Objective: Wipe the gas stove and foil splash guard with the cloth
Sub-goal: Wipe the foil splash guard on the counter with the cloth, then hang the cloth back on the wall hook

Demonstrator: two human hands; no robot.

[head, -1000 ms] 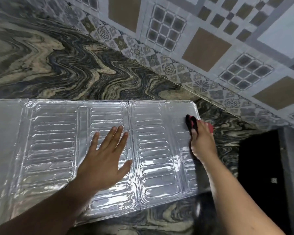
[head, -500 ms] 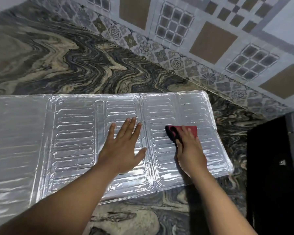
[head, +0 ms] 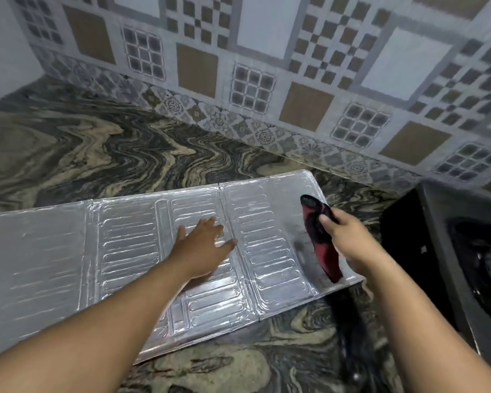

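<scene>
The foil splash guard (head: 125, 251) lies flat and unfolded on the marbled counter (head: 82, 154), its embossed panels facing up. My left hand (head: 201, 248) presses palm-down on its middle panel, fingers spread. My right hand (head: 349, 239) is raised above the guard's right end and grips a red and black cloth (head: 323, 245), which hangs down from the fingers, its lower tip close to the foil's right edge. The black gas stove (head: 442, 251) stands at the right edge of the view, a dark burner partly visible.
A patterned tiled wall (head: 267, 66) runs behind the counter and meets it along a decorative border. Bare marbled counter stretches behind and in front of the guard. The stove's side rises close to the guard's right end.
My right hand lifted the cloth off the foil and moved right, from the right panel to above the guard's right end. The cloth now dangles. My left hand stays pressed on the middle panel.
</scene>
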